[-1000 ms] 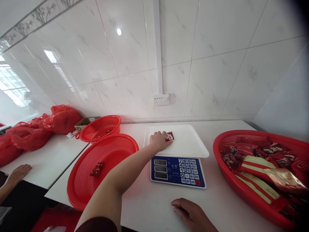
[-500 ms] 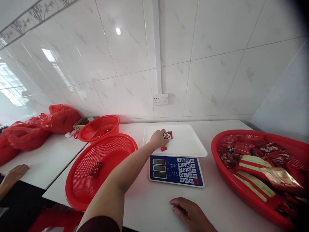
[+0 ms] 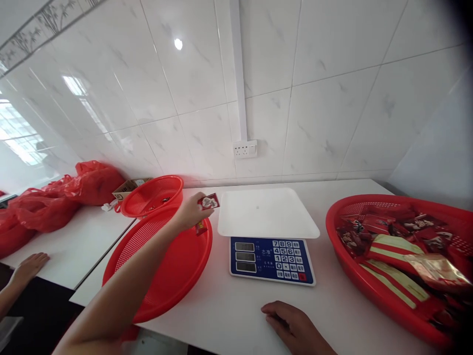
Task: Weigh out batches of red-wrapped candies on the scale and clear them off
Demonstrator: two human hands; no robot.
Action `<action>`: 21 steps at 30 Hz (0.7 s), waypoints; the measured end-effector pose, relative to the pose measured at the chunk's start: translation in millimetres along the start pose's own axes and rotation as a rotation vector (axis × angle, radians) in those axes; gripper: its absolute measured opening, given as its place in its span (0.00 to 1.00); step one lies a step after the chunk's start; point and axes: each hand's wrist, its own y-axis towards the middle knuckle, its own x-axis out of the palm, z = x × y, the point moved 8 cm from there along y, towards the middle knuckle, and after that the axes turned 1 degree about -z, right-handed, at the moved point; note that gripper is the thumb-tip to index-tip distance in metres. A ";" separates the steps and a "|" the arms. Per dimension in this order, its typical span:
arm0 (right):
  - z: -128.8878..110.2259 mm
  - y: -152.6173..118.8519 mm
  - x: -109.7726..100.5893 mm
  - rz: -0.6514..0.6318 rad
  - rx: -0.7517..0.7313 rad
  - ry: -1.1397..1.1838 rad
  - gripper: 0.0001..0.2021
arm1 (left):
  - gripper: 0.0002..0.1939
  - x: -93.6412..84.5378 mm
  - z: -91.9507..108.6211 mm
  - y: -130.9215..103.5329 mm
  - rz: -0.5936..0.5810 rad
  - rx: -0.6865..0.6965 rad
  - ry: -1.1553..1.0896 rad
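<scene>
My left hand (image 3: pixel 194 211) is closed on small red snack packets (image 3: pixel 209 201), held over the right rim of a red plastic basket (image 3: pixel 185 286). One packet shows a pale label with dark writing, and another small red piece (image 3: pixel 201 227) hangs below the fingers. My forearm hides part of that basket. Resting on the white table, my right hand (image 3: pixel 293 325) has its fingers loosely curled, and nothing shows in them. It lies in front of a digital scale (image 3: pixel 271 261) with a blue keypad. The scale's white tray (image 3: pixel 268 214) has nothing on it.
A big red basket (image 3: pixel 340 236) of snack packets stands at the right. Behind the near basket is a smaller red basket (image 3: pixel 151 192). Red plastic bags (image 3: pixel 96 182) and a cardboard box (image 3: pixel 127 188) lie at the left, near another person's hand (image 3: pixel 31 266).
My left hand has lifted the red packets off the scale tray and carried them left to the near basket. My right hand has stayed put on the table.
</scene>
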 end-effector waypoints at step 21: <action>6.9 3.5 0.1 0.057 -0.005 -0.018 0.14 | 0.31 17.6 -9.5 -161.0 -0.071 -0.047 0.199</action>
